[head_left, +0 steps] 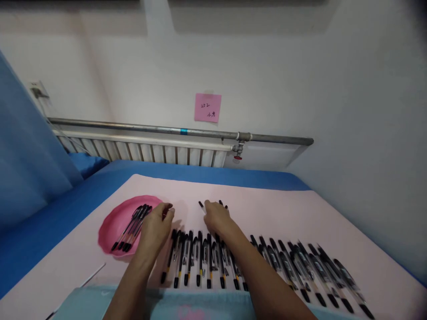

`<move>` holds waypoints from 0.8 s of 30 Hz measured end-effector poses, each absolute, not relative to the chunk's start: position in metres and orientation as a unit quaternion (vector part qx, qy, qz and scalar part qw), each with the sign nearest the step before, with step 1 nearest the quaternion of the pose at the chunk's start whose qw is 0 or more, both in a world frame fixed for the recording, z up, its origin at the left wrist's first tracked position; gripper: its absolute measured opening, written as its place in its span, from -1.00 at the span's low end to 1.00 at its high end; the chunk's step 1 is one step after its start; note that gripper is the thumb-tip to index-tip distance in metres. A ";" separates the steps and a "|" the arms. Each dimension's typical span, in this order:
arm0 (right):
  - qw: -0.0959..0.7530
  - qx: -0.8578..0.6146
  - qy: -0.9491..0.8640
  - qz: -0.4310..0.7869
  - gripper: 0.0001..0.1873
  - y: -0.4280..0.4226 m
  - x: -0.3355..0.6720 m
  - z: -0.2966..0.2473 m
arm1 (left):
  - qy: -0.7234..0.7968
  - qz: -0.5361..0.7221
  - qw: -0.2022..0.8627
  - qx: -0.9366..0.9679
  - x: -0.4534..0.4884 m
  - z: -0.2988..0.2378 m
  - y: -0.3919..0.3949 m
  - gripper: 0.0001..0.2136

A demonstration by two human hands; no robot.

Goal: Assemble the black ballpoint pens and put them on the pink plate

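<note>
Pink bowl (110, 224), wavy-rimmed: located at left; contains a bundle of black-ended pens (132, 229). Left hand (163, 218): positioned at the bowl's right side, fingers curled, thumb and forefinger parted, no item visible between them. Near centre, clear pens with black caps (199, 258) lie side by side in a row. Right hand (215, 218): beyond that row, fingers apparently closed on a slender black-tipped piece (202, 206); whether it is lifted cannot be told. Second pen row (302, 262): right of the right forearm, slanted, blurred.

Step in hand, as judged from here: handling one slender piece with the right hand. The next move calls for a firm pinch and a forearm kept clear of the row beneath.

Surface: pink sheet (273, 209) over a blue covering (253, 178); desk or bed underneath, cannot tell.

Room, left to right: blue curtain (30, 160); wall socket (38, 89) with plug; pale radiator (160, 153) below a metal pipe (140, 127); pink handwritten note (207, 107) on the wall; red-handled valve (237, 157).
</note>
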State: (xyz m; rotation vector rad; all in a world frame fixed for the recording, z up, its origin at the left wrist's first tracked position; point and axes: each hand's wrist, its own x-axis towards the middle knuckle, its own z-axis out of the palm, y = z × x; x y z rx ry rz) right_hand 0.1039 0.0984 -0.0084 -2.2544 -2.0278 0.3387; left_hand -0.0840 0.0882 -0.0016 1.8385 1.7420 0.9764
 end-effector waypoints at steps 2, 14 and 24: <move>0.079 -0.727 -0.674 0.102 -0.68 0.094 0.098 -0.003 | 0.600 0.380 0.334 0.619 -0.078 -0.003 0.086 -0.71; 0.239 -0.622 -0.737 0.116 -0.81 0.086 0.078 0.007 | 0.499 0.524 0.577 0.379 -0.072 -0.004 0.087 -0.73; 0.092 -0.737 -0.669 0.024 -0.75 0.109 0.133 -0.032 | 0.504 0.485 0.556 0.450 -0.067 -0.005 0.082 -0.67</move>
